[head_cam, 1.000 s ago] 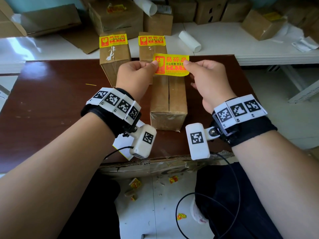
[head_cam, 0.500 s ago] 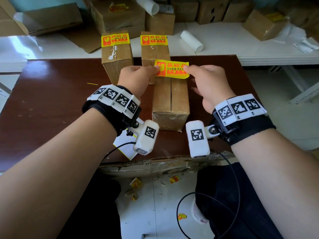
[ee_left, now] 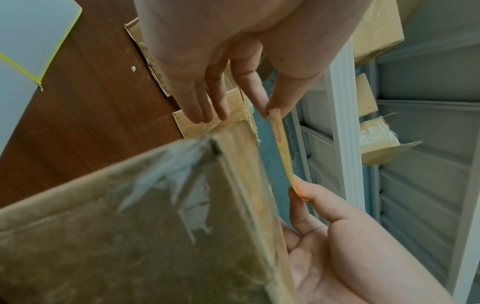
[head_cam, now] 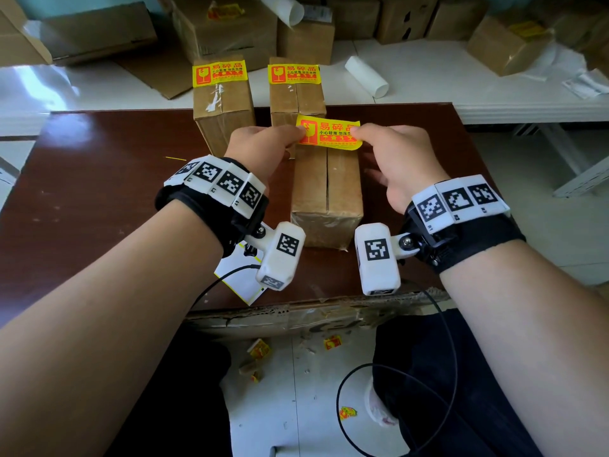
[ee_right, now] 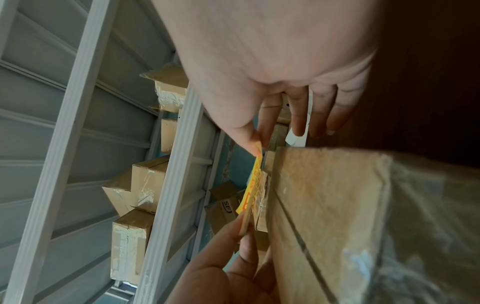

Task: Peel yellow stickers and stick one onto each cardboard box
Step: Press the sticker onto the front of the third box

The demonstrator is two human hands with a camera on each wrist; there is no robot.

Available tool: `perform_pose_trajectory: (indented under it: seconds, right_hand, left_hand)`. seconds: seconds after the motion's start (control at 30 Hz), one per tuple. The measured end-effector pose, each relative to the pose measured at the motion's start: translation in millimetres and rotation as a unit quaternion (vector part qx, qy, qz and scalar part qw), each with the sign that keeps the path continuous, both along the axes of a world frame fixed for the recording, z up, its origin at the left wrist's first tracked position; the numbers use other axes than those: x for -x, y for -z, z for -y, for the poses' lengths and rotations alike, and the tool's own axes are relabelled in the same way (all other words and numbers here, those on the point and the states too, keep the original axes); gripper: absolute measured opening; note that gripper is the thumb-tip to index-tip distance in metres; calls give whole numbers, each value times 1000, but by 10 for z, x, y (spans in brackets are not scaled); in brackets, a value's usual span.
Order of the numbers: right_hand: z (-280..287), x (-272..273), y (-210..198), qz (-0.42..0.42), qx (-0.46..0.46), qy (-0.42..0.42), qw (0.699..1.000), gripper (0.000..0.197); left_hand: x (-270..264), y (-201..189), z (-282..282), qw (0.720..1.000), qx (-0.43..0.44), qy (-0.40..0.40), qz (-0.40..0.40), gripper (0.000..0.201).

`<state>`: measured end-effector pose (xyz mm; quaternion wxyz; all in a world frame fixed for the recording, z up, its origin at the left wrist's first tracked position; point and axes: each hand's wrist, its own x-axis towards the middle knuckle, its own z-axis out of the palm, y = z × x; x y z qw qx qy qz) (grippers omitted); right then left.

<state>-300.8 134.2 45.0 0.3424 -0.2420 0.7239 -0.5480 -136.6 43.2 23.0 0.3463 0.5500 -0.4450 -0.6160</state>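
A yellow sticker (head_cam: pixel 329 135) with red print is stretched between both hands just above the far end of the near cardboard box (head_cam: pixel 326 189). My left hand (head_cam: pixel 301 133) pinches its left edge and my right hand (head_cam: pixel 361 130) pinches its right edge. The wrist views show the sticker (ee_left: pixel 281 148) (ee_right: pixel 253 185) edge-on, a small gap off the box (ee_left: pixel 130 216) (ee_right: pixel 324 205). Two more boxes (head_cam: pixel 224 107) (head_cam: pixel 296 97) stand behind, each with a yellow sticker (head_cam: pixel 219 73) (head_cam: pixel 294 74) on its top. The brown table (head_cam: pixel 82 192) carries all three boxes.
A white backing sheet (head_cam: pixel 237 275) with yellow edges lies under my left wrist near the table's front edge. Behind the table, a white surface (head_cam: pixel 428 94) holds several cardboard boxes and a white roll (head_cam: pixel 365 75). Sticker scraps (head_cam: pixel 333 343) and a black cable (head_cam: pixel 395 407) lie on the floor.
Both hands have brought the sticker lower and slightly forward, from well above the near box to just over its far end. The boxes have not moved.
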Motion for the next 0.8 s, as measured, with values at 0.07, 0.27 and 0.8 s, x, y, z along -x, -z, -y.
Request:
perform_pose_trajectory:
  seconds: [0.07, 0.27, 0.8]
  right_hand:
    - [15, 13, 23, -1, -4, 2, 1000, 57]
    - [40, 54, 74, 6, -11, -1, 1000, 51]
    - [82, 119, 137, 20, -31, -20, 999, 14]
  left_hand:
    - [2, -15, -5, 1000, -5, -1, -2, 64]
    - [36, -7, -2, 1000, -20, -3, -7, 51]
    - [67, 7, 27, 999, -32, 1, 12, 44]
